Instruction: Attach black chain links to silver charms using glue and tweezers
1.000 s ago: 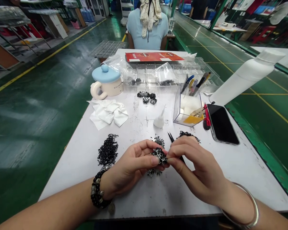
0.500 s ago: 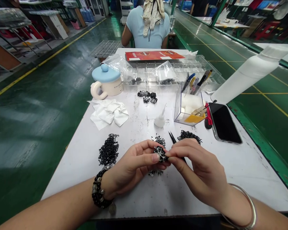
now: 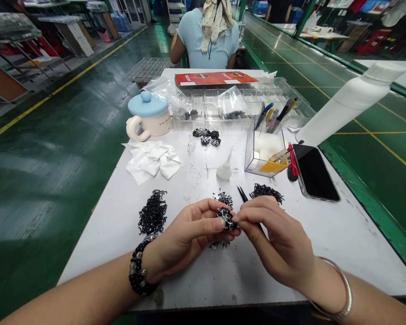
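The left hand (image 3: 186, 239) pinches a clump of black metal clips (image 3: 226, 219) between fingers and thumb, touching the right hand (image 3: 277, 241), which grips tweezers (image 3: 243, 195); piles of clips (image 3: 152, 212) lie just beyond, a small white bottle (image 3: 225, 170) farther ahead

light: bright, overhead | glare: green floor (image 3: 20, 164) | edges: curved, stretched | shadows: soft

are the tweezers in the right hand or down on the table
In the right hand: the black tweezers run beneath the fingers of the right hand, with their pointed tips sticking out past the hand.
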### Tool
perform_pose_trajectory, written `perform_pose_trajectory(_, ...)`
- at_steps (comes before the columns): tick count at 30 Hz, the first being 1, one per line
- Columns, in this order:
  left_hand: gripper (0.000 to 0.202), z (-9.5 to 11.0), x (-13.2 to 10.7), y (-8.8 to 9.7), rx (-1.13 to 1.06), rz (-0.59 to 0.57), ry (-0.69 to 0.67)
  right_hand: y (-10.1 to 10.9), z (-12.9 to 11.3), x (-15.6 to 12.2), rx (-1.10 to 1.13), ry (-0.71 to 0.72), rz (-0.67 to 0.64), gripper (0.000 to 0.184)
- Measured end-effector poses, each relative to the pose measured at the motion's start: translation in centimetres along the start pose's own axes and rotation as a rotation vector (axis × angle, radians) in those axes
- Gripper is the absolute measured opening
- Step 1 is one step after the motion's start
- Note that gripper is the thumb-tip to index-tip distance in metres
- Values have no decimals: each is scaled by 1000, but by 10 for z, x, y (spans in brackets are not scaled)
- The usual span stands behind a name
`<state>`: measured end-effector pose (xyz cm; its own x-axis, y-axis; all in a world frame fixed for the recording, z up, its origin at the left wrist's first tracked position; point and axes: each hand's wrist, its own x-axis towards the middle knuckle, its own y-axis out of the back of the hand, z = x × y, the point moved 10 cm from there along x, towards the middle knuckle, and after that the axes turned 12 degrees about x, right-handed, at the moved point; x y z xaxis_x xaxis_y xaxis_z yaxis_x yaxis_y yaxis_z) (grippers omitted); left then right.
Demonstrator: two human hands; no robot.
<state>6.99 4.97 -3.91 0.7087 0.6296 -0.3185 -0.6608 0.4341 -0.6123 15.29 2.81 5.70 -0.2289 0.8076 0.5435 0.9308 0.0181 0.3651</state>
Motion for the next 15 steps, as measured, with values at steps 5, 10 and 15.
perform_pose_trajectory(5,25,-1,0,0,9,-2,8,-1,-3,-1,-33,35,-3,18)
perform_pose_trajectory(10,26,-1,-1,0,30,7,13,-2,-4,-1,-64,55,-15,21)
perform_pose_trajectory(15,26,0,-1,3,31,31,12,-1,-6,-2,-92,55,-19,26)
